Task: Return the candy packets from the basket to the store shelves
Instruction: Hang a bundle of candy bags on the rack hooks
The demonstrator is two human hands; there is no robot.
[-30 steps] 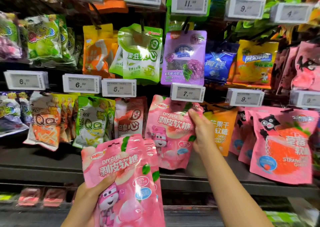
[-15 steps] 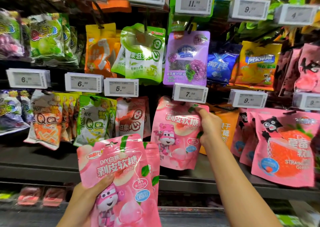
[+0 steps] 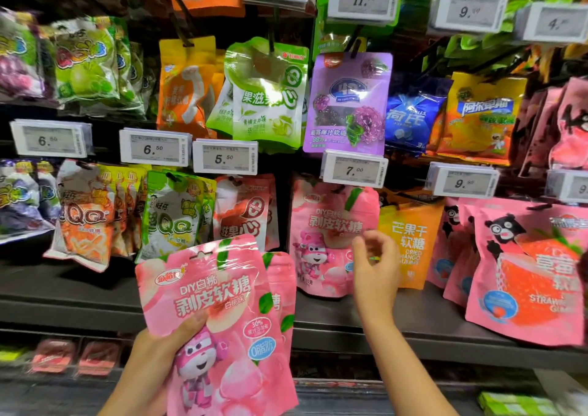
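Observation:
My left hand [image 3: 165, 352] grips a pink peach candy packet [image 3: 216, 314] low in the middle, thumb across its front. A second pink packet [image 3: 281, 291] pokes out behind it on the right. A matching pink peach packet [image 3: 327, 234] hangs on the shelf hook under the 7.00 price tag [image 3: 354, 170]. My right hand [image 3: 375, 263] hovers just in front of that hanging packet's right edge, fingers loosely curled and holding nothing.
Hooks carry many hanging candy bags: an orange mango packet [image 3: 410, 240] right of my right hand, pink strawberry packets [image 3: 528, 275] further right, a red-and-white packet [image 3: 245, 212] and green QQ bags [image 3: 171, 215] to the left. A dark shelf ledge [image 3: 350, 314] runs below.
My right hand has let go of the pink packet, which now hangs on the hook, and drawn back and down. My left hand still holds its packets.

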